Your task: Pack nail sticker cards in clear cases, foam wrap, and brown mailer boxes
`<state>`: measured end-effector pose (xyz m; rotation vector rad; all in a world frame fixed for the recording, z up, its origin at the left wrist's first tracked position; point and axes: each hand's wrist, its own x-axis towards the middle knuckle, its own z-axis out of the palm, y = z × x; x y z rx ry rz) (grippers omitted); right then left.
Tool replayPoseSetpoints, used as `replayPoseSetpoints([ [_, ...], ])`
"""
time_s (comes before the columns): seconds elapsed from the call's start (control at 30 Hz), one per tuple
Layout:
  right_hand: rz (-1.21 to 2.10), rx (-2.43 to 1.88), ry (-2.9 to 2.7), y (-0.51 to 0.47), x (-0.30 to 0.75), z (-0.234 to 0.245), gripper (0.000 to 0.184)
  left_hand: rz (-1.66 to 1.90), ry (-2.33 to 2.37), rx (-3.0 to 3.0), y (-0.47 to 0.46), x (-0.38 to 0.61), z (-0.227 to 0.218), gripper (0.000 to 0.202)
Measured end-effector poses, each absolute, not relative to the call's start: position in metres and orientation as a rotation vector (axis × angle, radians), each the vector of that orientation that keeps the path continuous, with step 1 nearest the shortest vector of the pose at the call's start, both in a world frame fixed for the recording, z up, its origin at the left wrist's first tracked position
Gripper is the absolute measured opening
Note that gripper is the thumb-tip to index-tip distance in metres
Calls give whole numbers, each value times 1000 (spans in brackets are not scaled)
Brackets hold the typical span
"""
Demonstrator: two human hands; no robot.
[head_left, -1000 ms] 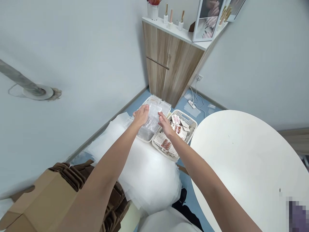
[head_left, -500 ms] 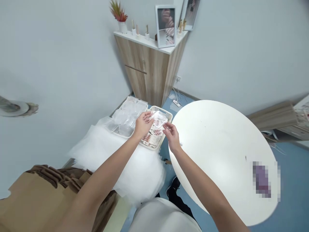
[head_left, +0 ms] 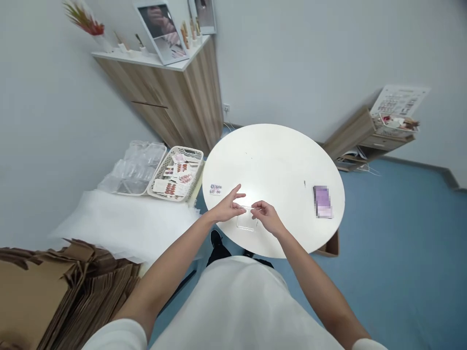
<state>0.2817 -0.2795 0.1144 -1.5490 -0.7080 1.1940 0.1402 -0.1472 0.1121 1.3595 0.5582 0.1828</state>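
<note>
A clear, shallow plastic box point(head_left: 246, 222) lies at the near edge of the white round table point(head_left: 280, 155). Its far edge is pinched between the curled fingers of my right hand point(head_left: 269, 217). My left hand point(head_left: 226, 208) is at the box's far left corner with fingers spread; the thumb side reaches the rim, though whether it presses on it is hard to see. Left of the hands, a small card of press-on nails point(head_left: 215, 189) rests on the tabletop.
Left of the table stand a cream basket point(head_left: 199, 165) of nail cards and a tray of clear plastic boxes point(head_left: 136, 167). White foam sheets point(head_left: 127, 218) and folded brown cardboard point(head_left: 32, 287) lie nearer. A blurred purple item point(head_left: 323, 201) sits at the table's right.
Both hands moved from above the basket to the table's near edge, bringing the clear box. The view swung right. A nail card now shows on the table's left side.
</note>
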Motion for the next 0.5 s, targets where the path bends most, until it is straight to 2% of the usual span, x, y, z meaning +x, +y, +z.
replayPoseSetpoints([
  [0.07,1192,-1542,-616,-302,289,111,24,208,594,1294,-168,156,106,84],
  [0.23,1127,-1456,-292,-348,302,93,28,244,744,1072,-210,170,86,51],
  [0.5,1057,-1421,-74,-367,302,73,34,140,774,1175,-226,185,63,38],
])
